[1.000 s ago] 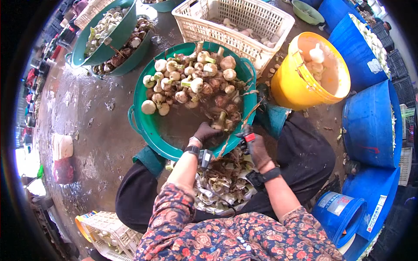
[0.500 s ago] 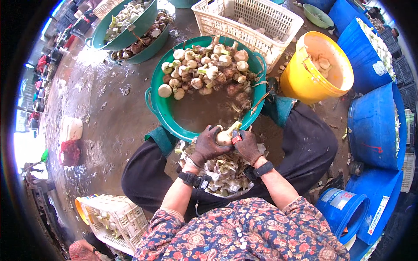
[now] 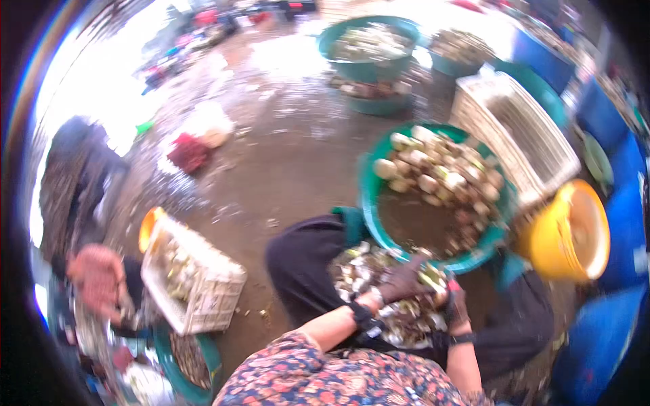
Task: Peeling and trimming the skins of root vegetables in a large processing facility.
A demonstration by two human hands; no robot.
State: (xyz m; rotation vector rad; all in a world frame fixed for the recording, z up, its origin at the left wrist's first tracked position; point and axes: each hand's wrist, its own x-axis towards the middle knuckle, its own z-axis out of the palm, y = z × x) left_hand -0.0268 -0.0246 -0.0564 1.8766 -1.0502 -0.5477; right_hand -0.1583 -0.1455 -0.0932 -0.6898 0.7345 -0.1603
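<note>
My gloved left hand is closed round a garlic bulb with a pale green stem, blurred by motion. Against the bulb's other side is my gloved right hand, closed on a small red thing whose kind I cannot make out. Both hands are above a heap of pale garlic peelings between my legs. Just beyond them stands a green tub, its far part piled with whole garlic bulbs.
A white crate and a yellow bucket stand beyond and right of the tub. Blue barrels line the right. At left, a tipped white crate lies near another person. Stacked green tubs stand farther back.
The whole view has swung to the left, so the tub and my hands now appear farther right and lower. The bulb remains between my hands.
</note>
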